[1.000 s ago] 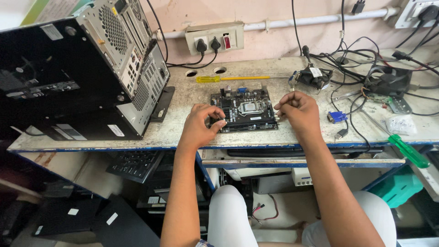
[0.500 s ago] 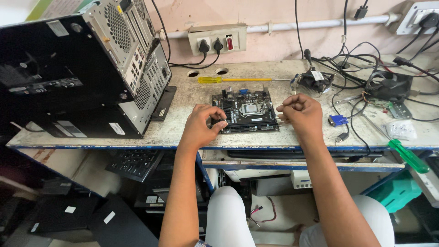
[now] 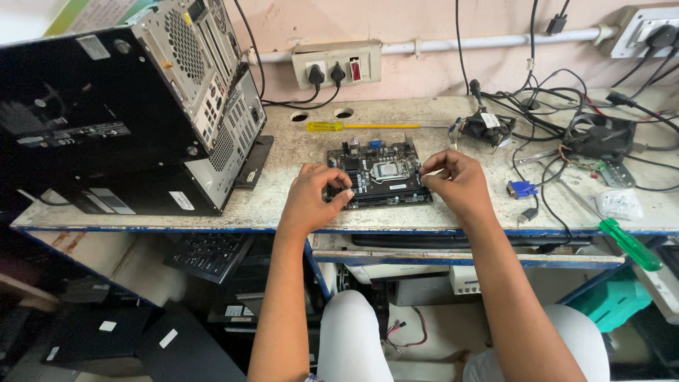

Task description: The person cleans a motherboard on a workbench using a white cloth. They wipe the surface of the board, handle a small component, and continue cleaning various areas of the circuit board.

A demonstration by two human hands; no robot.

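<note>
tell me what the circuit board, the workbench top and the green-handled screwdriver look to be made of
Circuit board: dark, matt rigid laminate, seemingly, with a shiny metal socket frame in its middle. Both hands' fingers touch its edges.
Workbench top: probably painted wood or board; pale, worn and stained, with a chipped blue front edge.
Screwdriver: glossy translucent green handle, likely plastic, on a thin grey metal shaft.

The bench (image 3: 283, 205) was crowded at both ends. To the left, passage was blocked by the tall computer case (image 3: 134, 106), set close beside the motherboard (image 3: 378, 173). To the right, the way was barred by tangled cables (image 3: 559, 120), a fan (image 3: 598, 134) and a cooler (image 3: 488, 127). Behind the board lay a yellow screwdriver (image 3: 368, 126), with a bare strip left between. A green screwdriver (image 3: 615, 237) overhung the front edge at right. Open room was left above the board and along the front edge.
</note>
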